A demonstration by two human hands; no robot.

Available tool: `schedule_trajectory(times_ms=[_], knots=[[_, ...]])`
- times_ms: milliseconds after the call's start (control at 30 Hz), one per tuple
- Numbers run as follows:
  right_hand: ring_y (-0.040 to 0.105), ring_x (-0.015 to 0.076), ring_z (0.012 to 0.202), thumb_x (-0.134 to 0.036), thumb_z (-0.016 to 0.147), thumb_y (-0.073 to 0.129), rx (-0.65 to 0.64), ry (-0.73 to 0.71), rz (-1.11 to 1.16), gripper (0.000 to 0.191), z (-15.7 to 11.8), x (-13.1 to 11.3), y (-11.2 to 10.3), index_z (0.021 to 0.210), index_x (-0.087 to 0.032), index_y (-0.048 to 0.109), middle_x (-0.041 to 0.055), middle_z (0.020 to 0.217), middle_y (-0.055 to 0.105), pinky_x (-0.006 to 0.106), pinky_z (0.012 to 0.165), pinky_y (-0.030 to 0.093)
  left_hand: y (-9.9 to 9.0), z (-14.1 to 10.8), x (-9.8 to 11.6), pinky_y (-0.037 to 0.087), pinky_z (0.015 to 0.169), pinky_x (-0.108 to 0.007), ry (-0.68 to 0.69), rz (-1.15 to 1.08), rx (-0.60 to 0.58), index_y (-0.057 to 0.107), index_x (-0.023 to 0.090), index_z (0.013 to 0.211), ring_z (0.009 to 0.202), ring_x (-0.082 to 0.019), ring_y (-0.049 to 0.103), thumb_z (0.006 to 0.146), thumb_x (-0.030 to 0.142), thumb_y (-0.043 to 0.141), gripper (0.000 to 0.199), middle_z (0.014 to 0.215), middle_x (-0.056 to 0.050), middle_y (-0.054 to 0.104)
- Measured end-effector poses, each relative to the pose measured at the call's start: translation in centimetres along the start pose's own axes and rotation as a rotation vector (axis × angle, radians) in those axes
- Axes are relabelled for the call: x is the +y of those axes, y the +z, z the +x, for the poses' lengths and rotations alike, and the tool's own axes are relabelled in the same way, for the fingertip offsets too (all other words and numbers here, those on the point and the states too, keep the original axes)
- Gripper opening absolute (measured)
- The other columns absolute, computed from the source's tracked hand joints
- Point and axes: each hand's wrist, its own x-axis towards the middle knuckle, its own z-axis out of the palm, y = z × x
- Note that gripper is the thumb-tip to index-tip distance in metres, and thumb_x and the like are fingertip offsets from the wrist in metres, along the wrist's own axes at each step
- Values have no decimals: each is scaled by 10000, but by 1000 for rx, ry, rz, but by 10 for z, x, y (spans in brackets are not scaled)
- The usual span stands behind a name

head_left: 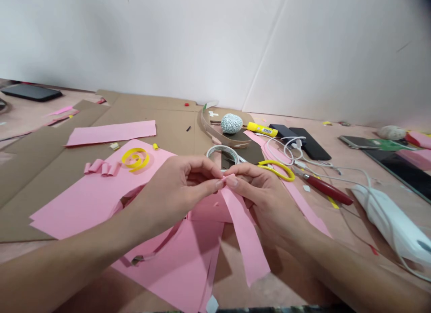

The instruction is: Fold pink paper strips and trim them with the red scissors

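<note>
A pink paper strip (243, 232) hangs down from between my two hands, its top end pinched and bunched at the fingertips. My left hand (185, 182) closes thumb and fingers on that end from the left. From the right, my right hand (264, 194) pinches the same end, its fingertips nearly touching those of my left hand. Pink paper sheets (182, 259) lie below the hands. More pink sheet (84, 209) spreads at the left, bearing rolled pink pieces (103, 167) and a yellow paper coil (135, 160).
Behind my hands are a tape roll (222, 156), yellow-handled scissors (278, 169), a patterned stone (231, 123) and a glue stick (261, 129). At right lie a red-handled tool (330, 190), white cables, a white power strip (393, 223) and phones. Cardboard (134, 106) covers the left.
</note>
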Motion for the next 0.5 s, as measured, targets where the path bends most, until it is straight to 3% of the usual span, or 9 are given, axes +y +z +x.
schedule_trajectory(times_ms=[233, 500], knots=[[652, 125, 672, -304, 745, 856, 5, 25, -74, 250, 0, -3, 0, 961, -230, 755, 9, 777, 729, 226, 610, 512, -3, 0, 2, 547, 695, -193, 95, 169, 86, 756, 205, 836, 748, -118, 684, 858, 217, 702, 59, 809, 29, 764], [662, 144, 681, -348, 782, 821, 21, 41, -73, 200, 1, -2, -1, 931, -229, 763, 26, 814, 743, 252, 608, 517, -1, 0, 3, 571, 753, -246, 68, 121, 65, 748, 184, 862, 798, -155, 714, 849, 208, 703, 53, 846, -2, 774]])
